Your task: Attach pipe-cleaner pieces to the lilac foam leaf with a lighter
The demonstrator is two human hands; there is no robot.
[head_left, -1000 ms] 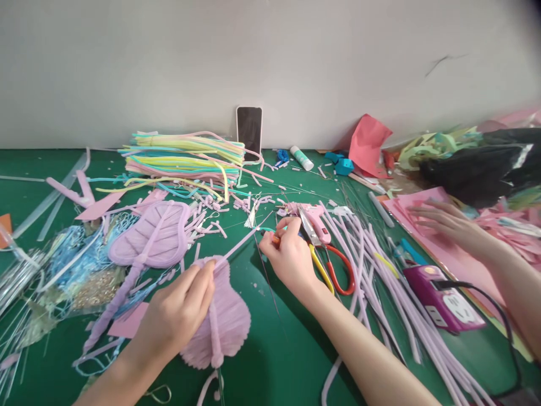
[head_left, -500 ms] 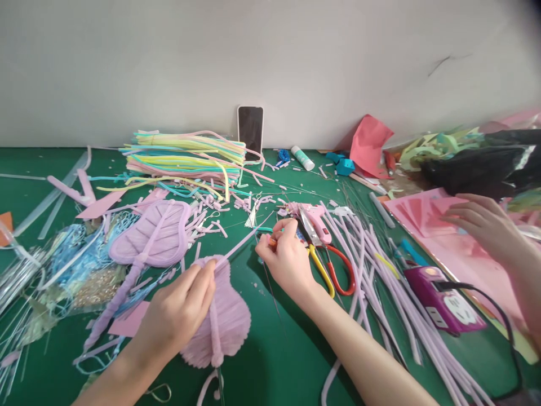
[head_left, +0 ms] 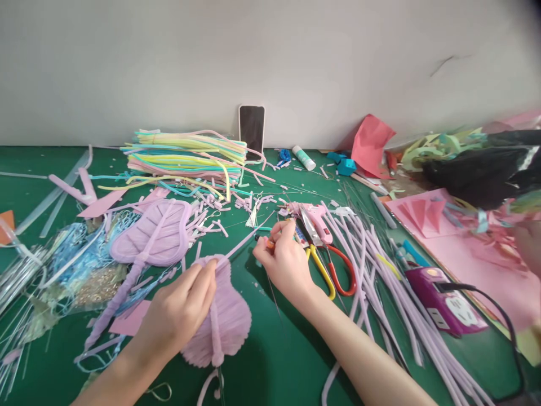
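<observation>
My left hand (head_left: 181, 301) is closed, pinching a lilac pipe cleaner (head_left: 240, 245) at the upper edge of a lilac fan-shaped piece (head_left: 230, 327). The strip slants up to the right and ends in a thin bare tip. My right hand (head_left: 287, 259) is closed around a small orange object (head_left: 269, 243) with a dark end; my fingers hide most of it. Just beyond that hand lie scissors (head_left: 329, 265) with one yellow and one red handle, and a pink glue gun (head_left: 315, 217). A finished-looking lilac fan (head_left: 152, 234) with a wrapped handle rests left of my left hand.
Bundled coloured pipe cleaners (head_left: 181, 158) lie by the wall, beside an upright phone (head_left: 252, 129) and a glue stick (head_left: 303, 158). Loose lilac pipe cleaners (head_left: 393, 299) and a purple power strip (head_left: 446, 301) with a cable are right. Another person's hand (head_left: 528, 242) shows at the right edge.
The other person's hand has drawn back to the right edge, uncovering pink paper scraps. My own hands stay almost in place, the right one shifted very slightly left.
</observation>
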